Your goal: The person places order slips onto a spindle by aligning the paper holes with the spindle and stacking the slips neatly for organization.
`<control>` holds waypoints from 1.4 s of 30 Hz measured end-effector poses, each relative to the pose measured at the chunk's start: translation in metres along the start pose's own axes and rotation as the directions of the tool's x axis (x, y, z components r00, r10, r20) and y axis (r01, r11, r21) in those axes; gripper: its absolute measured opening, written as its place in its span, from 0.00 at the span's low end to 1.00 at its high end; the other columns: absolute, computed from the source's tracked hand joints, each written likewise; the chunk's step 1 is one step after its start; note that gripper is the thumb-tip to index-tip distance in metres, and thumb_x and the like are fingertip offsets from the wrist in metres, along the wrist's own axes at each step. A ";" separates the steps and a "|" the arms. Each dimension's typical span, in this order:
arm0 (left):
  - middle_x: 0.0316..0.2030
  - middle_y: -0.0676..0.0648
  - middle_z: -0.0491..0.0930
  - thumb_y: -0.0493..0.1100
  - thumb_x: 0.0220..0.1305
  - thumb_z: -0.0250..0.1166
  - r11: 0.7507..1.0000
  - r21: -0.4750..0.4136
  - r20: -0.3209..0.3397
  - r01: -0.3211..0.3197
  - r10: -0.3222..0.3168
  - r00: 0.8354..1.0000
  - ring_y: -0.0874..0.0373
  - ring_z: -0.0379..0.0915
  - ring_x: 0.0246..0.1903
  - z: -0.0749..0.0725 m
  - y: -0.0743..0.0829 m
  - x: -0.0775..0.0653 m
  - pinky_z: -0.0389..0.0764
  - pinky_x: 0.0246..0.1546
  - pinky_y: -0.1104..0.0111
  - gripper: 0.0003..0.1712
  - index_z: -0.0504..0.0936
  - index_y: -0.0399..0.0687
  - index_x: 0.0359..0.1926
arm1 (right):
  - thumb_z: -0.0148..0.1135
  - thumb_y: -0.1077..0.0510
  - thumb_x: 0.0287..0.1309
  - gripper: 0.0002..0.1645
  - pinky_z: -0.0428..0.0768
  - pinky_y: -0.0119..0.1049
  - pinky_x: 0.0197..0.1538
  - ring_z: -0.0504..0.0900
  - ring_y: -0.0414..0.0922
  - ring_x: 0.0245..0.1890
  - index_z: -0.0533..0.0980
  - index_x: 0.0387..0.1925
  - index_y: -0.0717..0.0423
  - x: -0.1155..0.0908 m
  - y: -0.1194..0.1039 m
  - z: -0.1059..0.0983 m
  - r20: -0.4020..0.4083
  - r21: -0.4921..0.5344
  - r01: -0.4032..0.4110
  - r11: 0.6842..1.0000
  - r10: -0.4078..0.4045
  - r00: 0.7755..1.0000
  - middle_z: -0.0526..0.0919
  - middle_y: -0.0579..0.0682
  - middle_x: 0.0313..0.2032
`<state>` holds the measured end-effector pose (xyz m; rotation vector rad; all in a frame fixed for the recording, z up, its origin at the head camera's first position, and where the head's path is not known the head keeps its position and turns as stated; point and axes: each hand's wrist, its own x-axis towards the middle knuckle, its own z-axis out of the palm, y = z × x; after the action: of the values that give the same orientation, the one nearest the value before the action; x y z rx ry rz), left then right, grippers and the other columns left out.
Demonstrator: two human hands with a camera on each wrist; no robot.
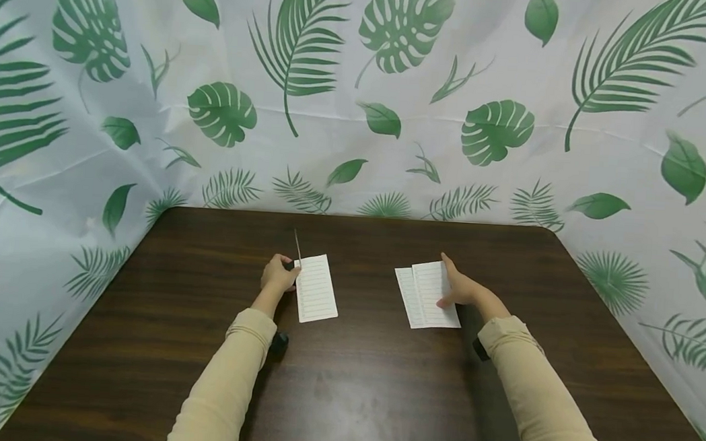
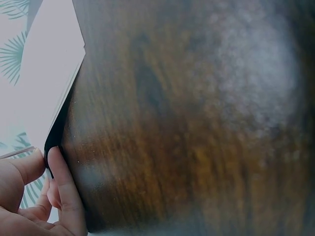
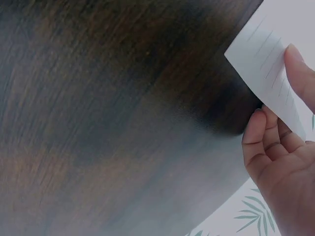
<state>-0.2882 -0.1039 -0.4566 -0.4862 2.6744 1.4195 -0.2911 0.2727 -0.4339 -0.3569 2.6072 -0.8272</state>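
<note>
In the head view my left hand (image 1: 279,275) is at the left edge of a small white stack of lined paper (image 1: 317,289). Thumb and forefinger pinch a small black piece (image 2: 48,156) at that edge, seen close in the left wrist view; its kind I cannot tell. A thin pale rod-like strip (image 1: 297,245) juts up beside the thumb. On the right, my right hand (image 1: 463,286) grips a lined sheet (image 1: 428,279), thumb on top and fingers (image 3: 256,132) curled underneath. Another lined sheet (image 1: 408,295) lies partly under it, offset to the left.
The dark wooden table (image 1: 366,397) spreads under both hands, with bare wood between the two sets of paper. Behind it hangs a white curtain (image 1: 418,150) printed with green leaves. A black wrist device (image 1: 279,343) shows below the left sleeve.
</note>
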 end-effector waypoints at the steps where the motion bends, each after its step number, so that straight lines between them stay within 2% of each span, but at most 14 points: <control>1: 0.54 0.31 0.72 0.42 0.65 0.60 1.000 -0.002 0.002 0.002 -0.002 1.000 0.60 0.77 0.17 0.000 0.000 0.000 0.82 0.20 0.75 0.20 0.70 0.38 0.54 | 0.69 0.73 0.41 0.69 0.43 0.63 0.71 0.37 0.73 0.68 0.26 0.67 0.74 0.000 0.000 0.001 -0.004 0.009 0.003 1.000 -0.003 1.000 0.30 0.79 0.67; 9: 0.56 0.32 0.72 0.42 0.65 0.60 1.000 0.000 -0.003 0.028 -0.028 1.000 0.63 0.75 0.15 -0.002 0.003 -0.003 0.81 0.19 0.76 0.20 0.70 0.40 0.55 | 0.68 0.74 0.43 0.72 0.44 0.64 0.70 0.36 0.73 0.67 0.19 0.67 0.68 0.000 0.002 0.002 -0.023 0.072 0.015 0.997 -0.014 1.000 0.22 0.75 0.67; 13: 0.56 0.32 0.72 0.42 0.64 0.60 0.999 -0.010 0.007 0.033 -0.033 0.999 0.63 0.74 0.16 -0.002 0.003 -0.003 0.81 0.19 0.76 0.20 0.70 0.40 0.55 | 0.69 0.74 0.43 0.73 0.52 0.64 0.69 0.42 0.75 0.66 0.18 0.66 0.69 -0.001 0.005 0.001 -0.042 0.101 0.000 0.995 0.004 0.999 0.23 0.77 0.67; 15: 0.55 0.33 0.72 0.42 0.64 0.60 0.999 -0.012 0.009 0.039 -0.039 0.999 0.62 0.73 0.17 0.000 0.003 -0.003 0.81 0.20 0.76 0.20 0.70 0.41 0.55 | 0.69 0.73 0.43 0.72 0.57 0.63 0.68 0.48 0.75 0.65 0.20 0.66 0.71 -0.002 0.006 0.001 -0.050 0.100 -0.026 0.995 0.031 0.998 0.29 0.80 0.67; 17: 0.55 0.33 0.72 0.42 0.64 0.60 0.999 -0.015 0.005 0.039 -0.039 0.999 0.61 0.73 0.17 0.001 0.002 -0.002 0.81 0.19 0.76 0.20 0.70 0.40 0.55 | 0.69 0.71 0.46 0.67 0.64 0.61 0.65 0.56 0.74 0.63 0.26 0.67 0.75 -0.002 0.006 0.001 -0.052 0.091 -0.064 0.994 0.069 0.996 0.40 0.82 0.66; 20: 0.55 0.33 0.72 0.42 0.64 0.60 0.999 -0.009 0.000 0.039 -0.039 0.999 0.61 0.75 0.17 0.001 0.002 -0.002 0.81 0.20 0.76 0.20 0.70 0.40 0.55 | 0.68 0.68 0.48 0.55 0.76 0.56 0.56 0.70 0.69 0.56 0.40 0.64 0.82 -0.004 0.005 -0.001 -0.046 0.054 -0.102 0.993 0.104 0.994 0.59 0.83 0.59; 22: 0.55 0.32 0.72 0.42 0.65 0.60 0.999 -0.005 0.002 0.034 -0.034 0.999 0.61 0.75 0.18 0.000 0.003 -0.002 0.82 0.20 0.76 0.20 0.70 0.40 0.55 | 0.67 0.67 0.50 0.45 0.82 0.50 0.47 0.76 0.63 0.47 0.51 0.59 0.84 -0.005 0.004 -0.002 -0.044 0.032 -0.106 0.994 0.108 0.993 0.68 0.79 0.52; 24: 0.55 0.32 0.72 0.42 0.65 0.60 0.999 -0.004 0.004 0.033 -0.033 0.999 0.61 0.75 0.17 -0.001 0.003 -0.002 0.82 0.20 0.76 0.20 0.70 0.40 0.55 | 0.67 0.67 0.50 0.37 0.83 0.46 0.39 0.78 0.58 0.41 0.59 0.55 0.84 -0.005 0.004 -0.003 -0.038 0.015 -0.090 0.996 0.090 0.995 0.73 0.76 0.47; 26: 0.55 0.32 0.72 0.42 0.65 0.59 1.000 -0.005 0.005 0.031 -0.031 1.000 0.62 0.75 0.17 -0.001 0.004 -0.002 0.82 0.20 0.75 0.20 0.70 0.40 0.56 | 0.67 0.65 0.51 0.33 0.83 0.45 0.36 0.78 0.55 0.38 0.64 0.53 0.81 -0.002 0.007 -0.003 -0.032 0.013 -0.082 0.997 0.083 0.996 0.75 0.73 0.45; 29: 0.55 0.32 0.72 0.42 0.65 0.59 0.999 -0.005 0.012 0.031 -0.031 0.999 0.63 0.74 0.17 -0.002 0.004 -0.002 0.82 0.21 0.75 0.21 0.69 0.40 0.56 | 0.66 0.60 0.54 0.28 0.83 0.45 0.34 0.79 0.54 0.35 0.69 0.49 0.78 0.012 0.031 -0.001 -0.022 0.012 -0.068 0.998 0.068 0.997 0.78 0.68 0.41; 34: 0.55 0.32 0.71 0.43 0.65 0.59 0.999 -0.010 0.022 0.034 -0.034 0.999 0.62 0.74 0.18 -0.002 0.005 -0.003 0.82 0.21 0.76 0.21 0.69 0.39 0.56 | 0.62 0.47 0.59 0.32 0.79 0.41 0.26 0.76 0.48 0.26 0.71 0.44 0.75 0.067 0.120 0.009 -0.039 0.010 -0.013 1.000 0.013 0.999 0.79 0.59 0.30; 36: 0.55 0.32 0.71 0.43 0.65 0.59 0.999 -0.015 0.018 0.036 -0.036 0.999 0.62 0.74 0.19 -0.002 0.005 -0.004 0.82 0.21 0.76 0.21 0.69 0.39 0.56 | 0.60 0.44 0.60 0.33 0.78 0.42 0.26 0.76 0.48 0.26 0.71 0.45 0.75 0.083 0.143 0.013 -0.038 0.022 -0.018 1.000 0.019 0.999 0.78 0.58 0.30; 39: 0.55 0.33 0.71 0.43 0.65 0.59 0.999 -0.020 0.018 0.039 -0.039 0.999 0.62 0.72 0.19 -0.003 0.005 -0.003 0.82 0.21 0.76 0.21 0.69 0.40 0.56 | 0.60 0.46 0.60 0.33 0.79 0.43 0.28 0.77 0.49 0.28 0.70 0.48 0.75 0.094 0.155 0.017 -0.041 0.052 -0.047 0.998 0.049 0.998 0.78 0.59 0.32; 42: 0.55 0.33 0.71 0.43 0.65 0.59 0.999 -0.020 0.019 0.041 -0.040 0.999 0.62 0.72 0.19 -0.003 0.004 -0.003 0.82 0.21 0.76 0.21 0.69 0.40 0.56 | 0.59 0.48 0.61 0.32 0.80 0.43 0.30 0.78 0.48 0.30 0.70 0.50 0.75 0.095 0.150 0.019 -0.028 0.111 -0.089 0.990 0.093 0.995 0.79 0.58 0.34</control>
<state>-0.2865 -0.1034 -0.4513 -0.5227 2.6223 1.4348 -0.3864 0.3500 -0.5637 -0.1931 2.5739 -0.9474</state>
